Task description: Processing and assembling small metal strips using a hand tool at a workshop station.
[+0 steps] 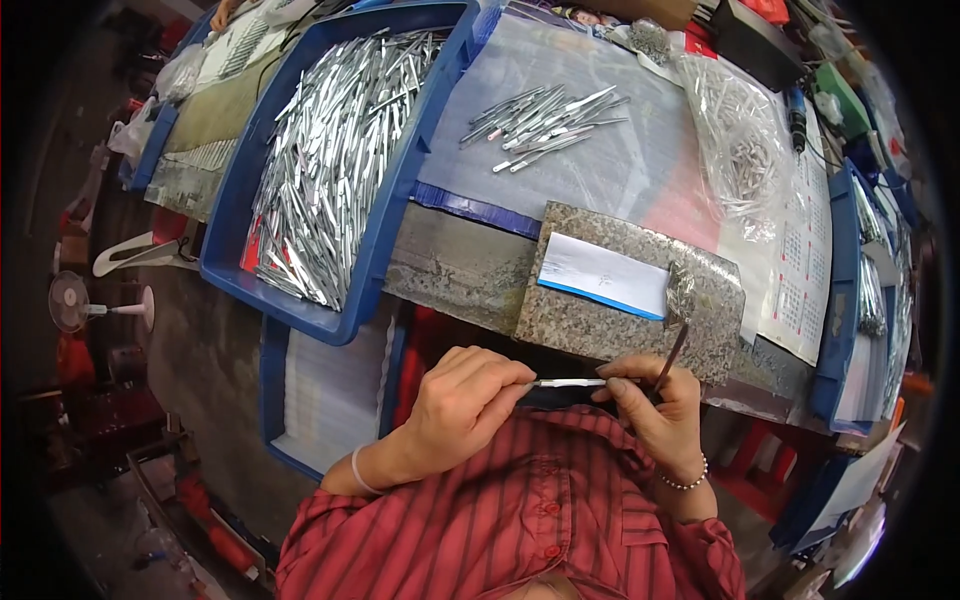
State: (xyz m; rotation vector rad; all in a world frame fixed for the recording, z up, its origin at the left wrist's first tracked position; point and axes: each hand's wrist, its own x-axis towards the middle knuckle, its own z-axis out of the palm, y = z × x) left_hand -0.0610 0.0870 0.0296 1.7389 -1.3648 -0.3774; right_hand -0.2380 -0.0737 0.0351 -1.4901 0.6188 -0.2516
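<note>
A slim silver metal rod (570,382) is stretched level between my two hands, in front of my striped shirt. Thumb and fingers of my left hand (465,400) pinch its left end. My right hand (655,410) grips the other end with thumb and forefinger, and a thin dark stick (674,352) slants up out of the same hand. Just beyond the hands, a speckled stone slab (590,325) bears a white paper pad (605,275) with a blue edge. What the exact kind of the rod is, I cannot tell.
A deep blue tray (375,270) full of similar silver pieces stands at the left. A loose pile of them (545,125) lies on the plastic-covered table (480,185). A clear bag (735,150) is at the right, near another blue tray (835,340). Below left hangs a lower blue tray (272,395).
</note>
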